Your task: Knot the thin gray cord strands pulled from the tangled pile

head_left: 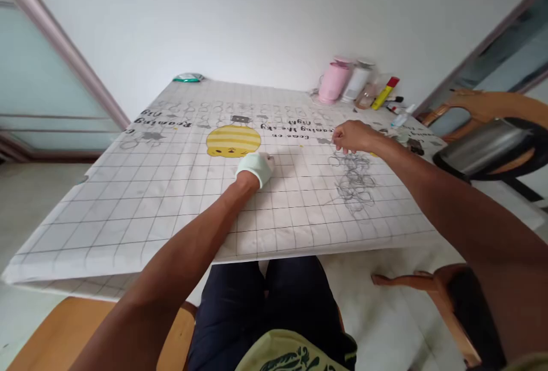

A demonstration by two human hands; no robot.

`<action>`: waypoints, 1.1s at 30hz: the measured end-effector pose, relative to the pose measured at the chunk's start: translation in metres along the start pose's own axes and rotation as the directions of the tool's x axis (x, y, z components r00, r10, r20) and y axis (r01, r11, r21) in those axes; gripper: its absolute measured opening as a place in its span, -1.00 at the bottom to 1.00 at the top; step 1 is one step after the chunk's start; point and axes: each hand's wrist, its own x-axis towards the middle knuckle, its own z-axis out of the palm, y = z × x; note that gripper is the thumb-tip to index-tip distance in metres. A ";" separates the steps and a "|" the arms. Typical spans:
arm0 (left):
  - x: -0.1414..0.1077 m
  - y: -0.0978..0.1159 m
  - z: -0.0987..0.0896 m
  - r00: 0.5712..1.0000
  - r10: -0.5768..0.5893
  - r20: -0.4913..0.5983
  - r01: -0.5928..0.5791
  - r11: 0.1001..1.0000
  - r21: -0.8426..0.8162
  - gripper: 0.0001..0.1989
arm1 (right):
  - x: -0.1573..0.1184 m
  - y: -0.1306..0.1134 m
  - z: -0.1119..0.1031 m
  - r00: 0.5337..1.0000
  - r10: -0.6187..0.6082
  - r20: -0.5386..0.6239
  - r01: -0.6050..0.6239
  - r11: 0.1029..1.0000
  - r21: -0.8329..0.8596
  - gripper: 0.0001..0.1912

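Note:
My left hand (263,162) rests on the white checked tablecloth (171,188), a pale green cuff or cloth (253,168) wrapped round it at the wrist. Its fingers are mostly hidden, so what it holds, if anything, cannot be made out. To the right, my right hand (349,136) hovers low over the cloth with its fingers pinched together; anything between them is too small to name. Just below that hand lies a tangle of thin dark thread or wire (354,182). A yellow striped printed figure (233,140) shows on the tablecloth beyond my left hand.
Along the back right stand a pink container (331,81), a white one (357,83) and a yellow tube with a red cap (384,94). A green packet (188,77) lies at the far left corner. A metal kettle (488,145) sits on a wooden chair (505,105) at right.

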 end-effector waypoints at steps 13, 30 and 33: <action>0.007 -0.009 0.007 0.999 -0.015 -0.043 0.019 0.996 0.089 -0.57 | -0.005 0.070 0.042 0.989 -0.130 -0.074 0.114 0.975 -0.190 -0.85; 0.005 -0.006 0.006 0.996 -0.043 -0.075 0.042 0.999 -0.016 -0.59 | -0.002 -0.005 0.065 0.992 0.116 0.044 -0.124 0.960 0.250 -0.90; 0.000 -0.002 0.002 0.994 -0.111 0.002 0.105 0.925 -0.365 -0.56 | -0.016 -0.022 0.061 0.999 0.047 -0.021 -0.036 0.929 0.367 -0.85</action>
